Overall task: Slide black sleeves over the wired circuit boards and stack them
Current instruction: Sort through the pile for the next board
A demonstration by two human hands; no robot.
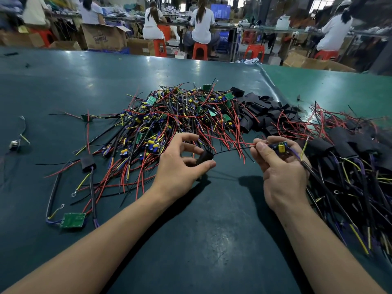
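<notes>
While both forearms are stretched out over the green desk [201,240], a black sleeve [204,158] is pinched in the left hand [180,164] between the thumb and the curled forefinger, the other fingers being spread loosely above it. A thin black wire [231,150] is seen running from the sleeve's mouth across to the right hand [280,164]. A wired circuit board [281,147] with a yellow capacitor is held in the right hand, fingers curled round it, and its red and black leads are pinched between thumb and forefinger. Board and sleeve are held apart, just above the desk's middle. Behind the hands, toward the far edge, a heap of unsleeved boards [182,115] with red, black and yellow wires is spread. Loose black sleeves [261,113] are piled beside it to the right. Sleeved boards [347,149] are stacked along the right edge. Near the left edge, one sleeved board [87,163] and a bare green board [72,220] are laid.
</notes>
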